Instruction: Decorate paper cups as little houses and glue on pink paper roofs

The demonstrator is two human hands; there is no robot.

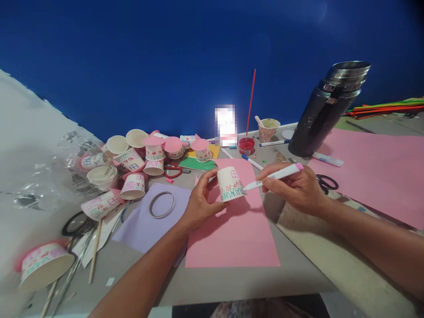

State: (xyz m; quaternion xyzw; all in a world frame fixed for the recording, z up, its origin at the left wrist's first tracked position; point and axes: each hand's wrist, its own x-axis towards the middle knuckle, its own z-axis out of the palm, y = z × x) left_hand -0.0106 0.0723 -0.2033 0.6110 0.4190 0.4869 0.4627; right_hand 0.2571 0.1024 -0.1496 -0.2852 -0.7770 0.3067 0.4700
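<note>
Decorated cups: heaped on the tabletop at your far left, well apart from both hands.
Tape ring: flat on the lavender sheet, just left of your left hand.
Left hand: thumb and fingers closed around the paper cup, holding it upside down and tilted above the pink sheet.
Paper cup: between your two hands, with green zigzags near its rim.
Marker: its tip touches the paper cup's right side near the rim.
Right hand: pinching the marker, just right of the paper cup.
Scissors: just right of your right hand.
Flask: dark, farther back on the right.
</note>
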